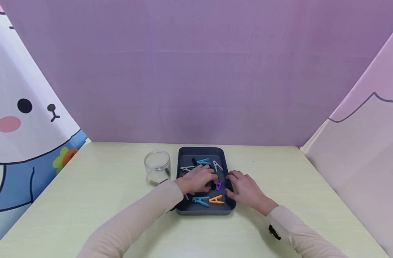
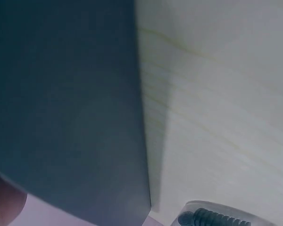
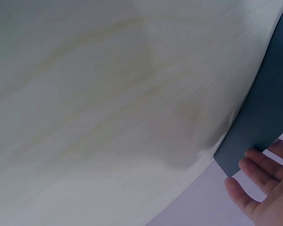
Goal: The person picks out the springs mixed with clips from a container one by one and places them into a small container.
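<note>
Pale sleeves (image 1: 132, 222) reach across the table (image 1: 312, 215) to a dark tray (image 1: 204, 212) of clips. Over its middle, the left hand (image 1: 198, 179) bends its fingers down among them; whether it grips one, I cannot tell. The right hand (image 1: 249, 190) is relaxed and open at the tray's right side. A blue clip (image 1: 199, 198) and an orange clip (image 1: 216, 202) lie near the front; a clear jar (image 1: 157, 168) stands just left.

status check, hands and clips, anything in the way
Left hand over dark tray, grip unclear. Right hand at tray's right wall. Clips scattered in tray, left hand blocking view of the middle. Clear jar left of tray.
</note>
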Motion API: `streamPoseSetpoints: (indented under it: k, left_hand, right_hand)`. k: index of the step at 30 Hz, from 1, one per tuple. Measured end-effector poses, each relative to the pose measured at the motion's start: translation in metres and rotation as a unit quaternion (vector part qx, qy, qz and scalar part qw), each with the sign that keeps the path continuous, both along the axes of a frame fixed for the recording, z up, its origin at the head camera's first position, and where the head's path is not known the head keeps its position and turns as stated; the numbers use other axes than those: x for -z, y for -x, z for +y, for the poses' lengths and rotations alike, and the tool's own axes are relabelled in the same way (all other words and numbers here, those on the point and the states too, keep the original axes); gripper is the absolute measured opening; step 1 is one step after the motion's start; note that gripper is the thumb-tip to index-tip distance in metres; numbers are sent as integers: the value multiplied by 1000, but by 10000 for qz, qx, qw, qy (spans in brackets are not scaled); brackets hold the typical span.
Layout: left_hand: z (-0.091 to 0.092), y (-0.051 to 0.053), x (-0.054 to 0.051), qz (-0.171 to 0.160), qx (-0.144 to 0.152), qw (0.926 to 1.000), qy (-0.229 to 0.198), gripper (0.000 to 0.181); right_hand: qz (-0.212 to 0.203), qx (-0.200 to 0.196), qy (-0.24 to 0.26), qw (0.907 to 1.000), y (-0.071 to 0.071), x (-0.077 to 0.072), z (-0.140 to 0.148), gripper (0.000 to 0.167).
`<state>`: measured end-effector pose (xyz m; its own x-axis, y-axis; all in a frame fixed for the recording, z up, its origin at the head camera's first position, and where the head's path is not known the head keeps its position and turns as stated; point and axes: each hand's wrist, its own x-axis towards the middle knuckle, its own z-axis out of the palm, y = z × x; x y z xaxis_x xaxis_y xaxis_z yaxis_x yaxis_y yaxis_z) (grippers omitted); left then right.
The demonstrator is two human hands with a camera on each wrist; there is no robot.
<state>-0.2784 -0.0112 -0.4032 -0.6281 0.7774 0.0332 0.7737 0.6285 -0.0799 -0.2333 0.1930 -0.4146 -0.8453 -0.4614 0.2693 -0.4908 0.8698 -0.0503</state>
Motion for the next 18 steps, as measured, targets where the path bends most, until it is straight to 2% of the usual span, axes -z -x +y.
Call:
streamPoseSetpoints:
  k: [11, 18]
  left_hand:
    - [-1, 0, 0, 165, 196, 9996, 70, 25]
    - [-2, 0, -2, 62, 217, 9997, 49, 21]
  right_hand:
    - [56, -24, 3, 10000, 0, 0, -1, 44]
    - [0, -12, -9, 10000, 0, 0, -1, 45]
